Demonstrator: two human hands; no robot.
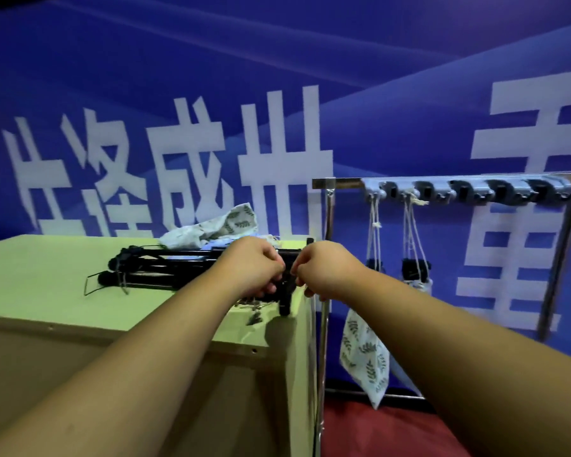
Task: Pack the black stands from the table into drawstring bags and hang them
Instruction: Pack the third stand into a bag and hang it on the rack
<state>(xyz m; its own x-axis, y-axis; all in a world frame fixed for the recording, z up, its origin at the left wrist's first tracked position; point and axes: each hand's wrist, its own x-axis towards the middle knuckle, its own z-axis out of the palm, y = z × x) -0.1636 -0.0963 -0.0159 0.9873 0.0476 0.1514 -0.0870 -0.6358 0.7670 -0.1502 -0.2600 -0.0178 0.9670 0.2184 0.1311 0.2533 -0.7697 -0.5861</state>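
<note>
Your left hand (249, 263) and right hand (327, 268) meet at the near right corner of the table (47, 258). Both have fingers curled in on the end of a black stand (285, 303) that sticks out past the table edge. The frame is soft there, so I cannot tell whether you pinch a knob or a clamp. The rest of that stand runs left across the tabletop among the other folded stands (165, 260), which lie side by side, touching.

Expect the stand to be rigid and long, light enough for one hand but awkward if you lift it by the tip. Its hinged legs may swing open, so a hold round the bundled tubes near the middle looks safer than one on the head. The tubes look smooth, so grip firmly.

The spare drawstring bags (211, 225), of leaf-printed cloth, lie crumpled at the far side of the table just behind the stands. They are limp, and you will likely need both hands to spread a mouth.

To the right stands the rack (323, 184) with its row of hooks (468, 191). Two packed bags (365, 351) hang by cords from the leftmost hooks, and the free hooks are further right. The rack's upright post is just beside the table corner, below your right hand, and could catch a long stand swung that way. Small wire clips (249, 306) at the near edge and a wire loop (91, 286) at the stands' left end could snag.
</note>
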